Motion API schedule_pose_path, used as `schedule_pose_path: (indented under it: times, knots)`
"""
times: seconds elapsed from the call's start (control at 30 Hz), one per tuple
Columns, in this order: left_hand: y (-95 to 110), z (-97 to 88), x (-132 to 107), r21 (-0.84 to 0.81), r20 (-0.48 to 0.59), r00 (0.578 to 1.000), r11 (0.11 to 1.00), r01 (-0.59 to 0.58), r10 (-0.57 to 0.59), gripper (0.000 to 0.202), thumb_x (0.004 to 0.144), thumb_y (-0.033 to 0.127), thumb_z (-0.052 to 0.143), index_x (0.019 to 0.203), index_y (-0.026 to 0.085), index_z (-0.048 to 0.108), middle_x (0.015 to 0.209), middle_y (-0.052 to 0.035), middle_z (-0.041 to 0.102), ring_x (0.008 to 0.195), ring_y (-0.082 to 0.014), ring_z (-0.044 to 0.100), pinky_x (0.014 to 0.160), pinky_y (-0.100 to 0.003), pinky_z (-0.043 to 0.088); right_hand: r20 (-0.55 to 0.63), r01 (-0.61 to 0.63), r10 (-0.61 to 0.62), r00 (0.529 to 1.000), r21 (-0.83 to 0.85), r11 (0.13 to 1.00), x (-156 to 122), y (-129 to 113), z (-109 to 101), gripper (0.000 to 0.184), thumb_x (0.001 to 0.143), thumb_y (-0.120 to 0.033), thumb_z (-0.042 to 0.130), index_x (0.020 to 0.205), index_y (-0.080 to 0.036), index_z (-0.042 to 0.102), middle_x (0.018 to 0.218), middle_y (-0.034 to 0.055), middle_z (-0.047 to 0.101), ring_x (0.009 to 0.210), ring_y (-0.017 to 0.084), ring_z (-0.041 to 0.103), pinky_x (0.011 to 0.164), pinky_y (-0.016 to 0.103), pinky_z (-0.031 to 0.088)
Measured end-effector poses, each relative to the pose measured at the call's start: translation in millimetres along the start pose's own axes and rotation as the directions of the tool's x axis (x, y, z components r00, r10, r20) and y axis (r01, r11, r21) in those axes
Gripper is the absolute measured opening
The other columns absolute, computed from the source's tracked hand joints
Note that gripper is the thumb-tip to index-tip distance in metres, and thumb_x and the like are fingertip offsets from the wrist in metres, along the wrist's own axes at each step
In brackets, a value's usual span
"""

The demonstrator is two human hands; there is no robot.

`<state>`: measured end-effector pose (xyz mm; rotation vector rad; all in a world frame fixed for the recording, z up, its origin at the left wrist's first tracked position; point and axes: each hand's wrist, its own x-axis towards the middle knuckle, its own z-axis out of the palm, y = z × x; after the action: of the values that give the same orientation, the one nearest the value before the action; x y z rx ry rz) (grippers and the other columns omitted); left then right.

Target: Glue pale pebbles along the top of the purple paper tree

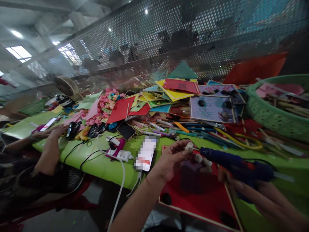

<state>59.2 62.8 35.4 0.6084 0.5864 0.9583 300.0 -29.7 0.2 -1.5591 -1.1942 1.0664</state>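
Observation:
Pinched in the fingers of my left hand (170, 161) is a small white pebble (189, 147), held above a red board. My right hand (253, 193) is closed round the handle of a dark blue glue gun (231, 161), whose nozzle points left and meets or nearly meets the pebble. A clear glue stick (285, 177) juts from the gun's rear. Under both hands lies the red board (178, 196) with a pale wooden edge, carrying dark round spots. More white pebbles (204, 160) show near its far edge, below the nozzle.
A phone (146, 153) on a cable and a purple power strip (117, 148) lie left of my hands. Behind are pens, sticks and stacked coloured boards (212, 106). A green basket (277, 106) stands right. Another person's arms (49, 148) rest at the left.

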Motion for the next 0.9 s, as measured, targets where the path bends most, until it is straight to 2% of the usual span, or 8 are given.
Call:
schedule_pose_path:
  times: [0.07, 0.17, 0.23, 0.37, 0.47, 0.63, 0.77, 0.9]
  knots:
    - [-1, -0.8, 0, -0.002, 0.001, 1.0, 1.0, 0.007, -0.007, 0.043, 0.064, 0.023, 0.093, 0.104, 0.015, 0.077, 0.099, -0.0069, 0.075, 0.079, -0.0113, 0.067, 0.073, -0.022, 0.048, 0.024, 0.036, -0.036, 0.999, -0.007, 0.999, 1, -3, 1, 0.041, 0.06, -0.059, 0.079, 0.085, -0.027, 0.081, 0.088, 0.0069, 0.08, 0.087, 0.03, 0.076, 0.083, 0.03, 0.06]
    - [-1, -1.7, 0, -0.003, 0.016, 1.0, 1.0, 0.002, -0.002, 0.041, 0.067, 0.022, 0.091, 0.106, 0.015, 0.077, 0.1, -0.0066, 0.075, 0.081, -0.0109, 0.067, 0.072, -0.02, 0.049, 0.038, 0.08, -0.08, 0.996, 0.019, 0.997, 2, -7, 1, 0.038, 0.064, -0.056, 0.079, 0.088, -0.028, 0.082, 0.095, 0.0065, 0.08, 0.09, 0.03, 0.076, 0.084, 0.029, 0.06]
    - [-1, -1.5, 1, -0.003, 0.026, 1.0, 1.0, -0.007, 0.007, 0.041, 0.068, 0.022, 0.091, 0.106, 0.015, 0.077, 0.101, -0.007, 0.075, 0.082, -0.0105, 0.067, 0.072, -0.019, 0.048, 0.061, 0.077, -0.078, 0.995, 0.025, 0.997, 1, -11, 2, 0.037, 0.063, -0.055, 0.079, 0.088, -0.028, 0.082, 0.095, 0.0063, 0.081, 0.091, 0.031, 0.077, 0.083, 0.03, 0.06]
    - [0, -0.4, 0, 0.014, 0.025, 1.0, 1.0, 0.001, -0.001, 0.045, 0.064, 0.024, 0.093, 0.104, 0.014, 0.077, 0.099, -0.0088, 0.076, 0.08, -0.0113, 0.067, 0.072, -0.02, 0.048, 0.037, 0.061, -0.062, 0.997, 0.023, 0.998, -2, -16, 3, 0.038, 0.058, -0.054, 0.081, 0.087, -0.029, 0.082, 0.093, 0.0056, 0.081, 0.091, 0.031, 0.077, 0.081, 0.031, 0.06]
    - [0, -1.2, 0, 0.021, 0.014, 1.0, 1.0, 0.003, -0.004, 0.046, 0.064, 0.024, 0.093, 0.105, 0.014, 0.077, 0.098, -0.0082, 0.075, 0.08, -0.0117, 0.067, 0.074, -0.021, 0.049, 0.002, 0.072, -0.072, 0.997, 0.028, 0.997, -1, -13, 3, 0.038, 0.06, -0.054, 0.081, 0.087, -0.028, 0.082, 0.096, 0.0062, 0.081, 0.091, 0.03, 0.077, 0.085, 0.032, 0.059]
    - [-2, -3.0, -1, 0.02, -0.004, 1.0, 1.0, 0.017, -0.017, 0.047, 0.063, 0.025, 0.094, 0.105, 0.014, 0.078, 0.096, -0.0068, 0.075, 0.077, -0.0118, 0.068, 0.077, -0.024, 0.05, 0.061, 0.034, -0.04, 0.997, 0.084, 0.996, 1, -8, 0, 0.04, 0.062, -0.053, 0.081, 0.092, -0.027, 0.082, 0.1, 0.0075, 0.08, 0.093, 0.032, 0.076, 0.086, 0.032, 0.058]
    - [-1, -2.8, -1, 0.014, 0.002, 1.0, 1.0, 0.015, -0.015, 0.047, 0.063, 0.025, 0.094, 0.105, 0.014, 0.078, 0.097, -0.0076, 0.076, 0.078, -0.0122, 0.069, 0.074, -0.022, 0.05, -0.012, 0.054, -0.053, 0.999, 0.071, 0.996, -2, -10, 2, 0.039, 0.059, -0.052, 0.083, 0.09, -0.028, 0.083, 0.099, 0.0065, 0.081, 0.094, 0.032, 0.076, 0.085, 0.031, 0.058]
    - [0, -2.9, -2, 0.021, 0.019, 1.0, 1.0, 0.023, -0.023, 0.045, 0.065, 0.025, 0.093, 0.106, 0.015, 0.078, 0.097, -0.0068, 0.077, 0.079, -0.0118, 0.069, 0.076, -0.022, 0.051, -0.006, 0.069, -0.069, 0.998, 0.066, 0.995, -1, -12, 3, 0.039, 0.059, -0.054, 0.082, 0.088, -0.027, 0.083, 0.094, 0.0065, 0.081, 0.089, 0.032, 0.077, 0.082, 0.032, 0.059]
